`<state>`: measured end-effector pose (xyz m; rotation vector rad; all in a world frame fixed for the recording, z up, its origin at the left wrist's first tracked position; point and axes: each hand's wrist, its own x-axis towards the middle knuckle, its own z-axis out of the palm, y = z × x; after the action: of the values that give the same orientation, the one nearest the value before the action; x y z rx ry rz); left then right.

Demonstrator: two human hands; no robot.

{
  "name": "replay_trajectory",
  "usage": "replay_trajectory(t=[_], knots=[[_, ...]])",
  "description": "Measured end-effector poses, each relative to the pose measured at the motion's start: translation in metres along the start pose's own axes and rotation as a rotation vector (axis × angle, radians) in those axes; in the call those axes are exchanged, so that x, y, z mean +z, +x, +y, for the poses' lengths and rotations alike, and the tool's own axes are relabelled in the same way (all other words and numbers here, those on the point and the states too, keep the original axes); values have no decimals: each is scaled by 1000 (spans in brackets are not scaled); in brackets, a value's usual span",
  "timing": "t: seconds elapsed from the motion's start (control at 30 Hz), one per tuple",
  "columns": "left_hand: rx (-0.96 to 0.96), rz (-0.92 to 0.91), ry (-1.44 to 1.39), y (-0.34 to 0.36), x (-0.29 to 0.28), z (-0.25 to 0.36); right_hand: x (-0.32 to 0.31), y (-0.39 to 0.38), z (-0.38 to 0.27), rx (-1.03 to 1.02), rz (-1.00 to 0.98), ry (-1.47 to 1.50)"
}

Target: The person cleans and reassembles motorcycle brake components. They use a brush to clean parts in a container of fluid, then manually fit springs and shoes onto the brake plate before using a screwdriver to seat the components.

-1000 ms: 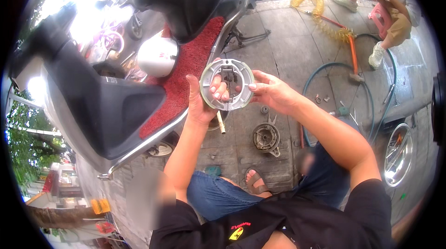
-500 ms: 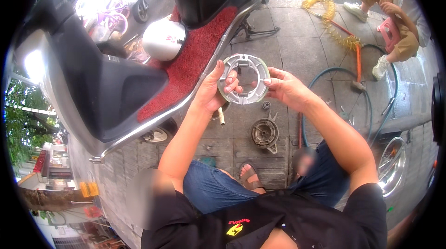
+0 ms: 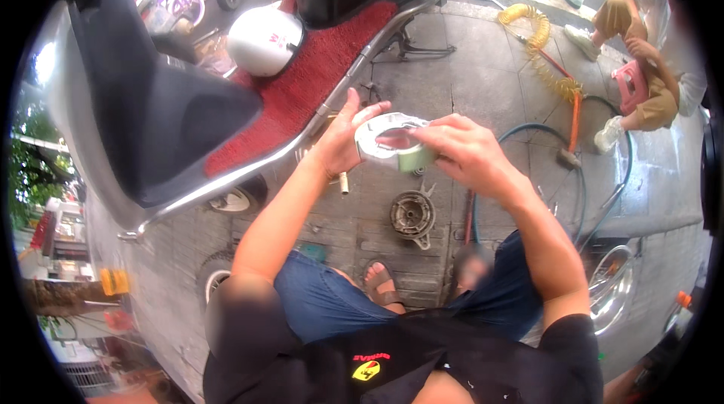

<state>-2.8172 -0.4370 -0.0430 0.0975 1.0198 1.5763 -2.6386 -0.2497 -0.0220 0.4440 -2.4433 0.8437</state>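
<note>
"In the head view, what is the right hand doing?"

"Gripping a round silver metal ring with a pale green outer band by its right side, thumb and fingers closed on it."

"And the left hand?"

"Spread, thumb and forefinger extended, against the ring's left side. Its other fingers are partly hidden; I can't tell how they lie."

"Where's the ring?"

"Held tilted in the air between both hands, above grey paving slabs. A round, grey metal hub plate with projecting lugs lies on the ground nearer the person."

"Anything beside them?"

"To the left, a white helmet sits on a scooter's red textured floor mat."
</note>
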Motion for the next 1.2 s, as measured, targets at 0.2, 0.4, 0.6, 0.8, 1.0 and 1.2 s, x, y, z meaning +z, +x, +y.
replay_trajectory(t=[0.2, 0.4, 0.6, 0.8, 1.0, 1.2], knots=[[7, -126, -99, 12, -17, -11, 15, 0, 0, 10, 60, -102], [277, -72, -27, -2, 9, -7, 17, -1, 20, 874, 320, 1422], [161, -295, -59, -6, 19, -8, 39, -7, 19, 700, 156, 1773], [278, -61, 186, 3, 13, -19, 59, -8, 24, 955, 303, 1539], [651, 284, 812, 27, 11, -53, 87, 5, 12, 1144, 482, 1296], [657, 421, 1177, 21, -5, -63, 104, 31, -1, 1183, 469, 1494]])
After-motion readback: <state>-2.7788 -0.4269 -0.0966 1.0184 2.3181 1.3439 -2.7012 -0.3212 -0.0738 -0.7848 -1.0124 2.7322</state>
